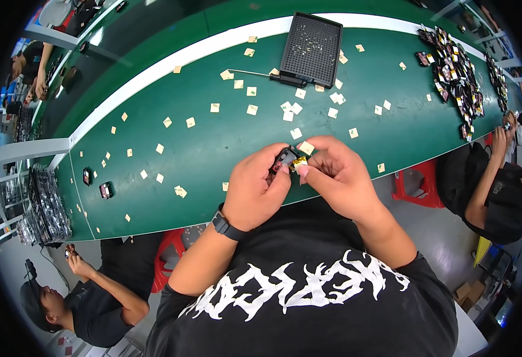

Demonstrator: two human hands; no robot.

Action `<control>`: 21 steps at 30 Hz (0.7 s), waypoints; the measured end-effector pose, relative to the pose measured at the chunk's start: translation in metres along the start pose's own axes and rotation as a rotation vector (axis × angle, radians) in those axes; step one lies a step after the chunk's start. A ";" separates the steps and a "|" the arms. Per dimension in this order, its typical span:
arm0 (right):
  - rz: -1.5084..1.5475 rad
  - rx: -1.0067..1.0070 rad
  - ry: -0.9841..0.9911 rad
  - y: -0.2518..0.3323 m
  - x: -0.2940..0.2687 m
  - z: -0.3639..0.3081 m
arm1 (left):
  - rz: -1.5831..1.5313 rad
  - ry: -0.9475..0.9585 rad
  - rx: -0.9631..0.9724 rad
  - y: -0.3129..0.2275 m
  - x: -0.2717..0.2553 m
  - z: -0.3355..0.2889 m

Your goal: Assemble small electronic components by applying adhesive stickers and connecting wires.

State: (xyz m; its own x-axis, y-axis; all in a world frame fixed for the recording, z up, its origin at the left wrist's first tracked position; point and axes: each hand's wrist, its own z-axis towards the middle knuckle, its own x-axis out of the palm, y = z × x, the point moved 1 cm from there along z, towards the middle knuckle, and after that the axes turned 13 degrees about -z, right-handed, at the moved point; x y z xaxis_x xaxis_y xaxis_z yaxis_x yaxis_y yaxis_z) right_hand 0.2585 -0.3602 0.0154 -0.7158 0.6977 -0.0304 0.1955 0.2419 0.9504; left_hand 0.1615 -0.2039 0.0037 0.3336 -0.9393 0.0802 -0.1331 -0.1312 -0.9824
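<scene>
Over the near part of the green table, my left hand (250, 189) is closed around a small black casing (283, 159) with dark and reddish parts showing inside. Close against it, my right hand (343, 179) pinches a small silver piece with yellow tape (299, 162), perhaps a battery, at the casing's right side. A cream paper square (307, 147) shows at the right fingertips; whether it is held or stuck there I cannot tell. The fingers partly cover the casing and the taped piece.
Cream paper squares (252, 110) lie scattered over the table (213, 149). At the far side, a screwdriver (282, 78) touches a black perforated tray (313, 50) holding small bits. Small devices (457, 77) are heaped at right; two casings (105, 190) lie left. Co-workers sit on both sides.
</scene>
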 end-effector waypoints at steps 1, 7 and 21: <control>-0.016 -0.050 0.010 -0.001 -0.002 -0.001 | -0.018 -0.001 0.004 0.000 0.000 0.000; -0.609 -0.277 -0.021 0.016 -0.017 0.001 | 0.057 0.006 0.109 0.005 0.000 0.001; -0.325 -0.134 -0.008 0.000 0.001 -0.001 | 0.075 0.013 0.161 0.002 0.001 0.001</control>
State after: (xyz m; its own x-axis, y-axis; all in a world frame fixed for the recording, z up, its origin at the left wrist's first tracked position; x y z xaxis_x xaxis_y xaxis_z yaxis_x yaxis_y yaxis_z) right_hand 0.2576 -0.3602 0.0155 -0.7211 0.6040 -0.3394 -0.1312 0.3620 0.9229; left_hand 0.1628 -0.2044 0.0020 0.3158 -0.9488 0.0066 -0.0054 -0.0087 -0.9999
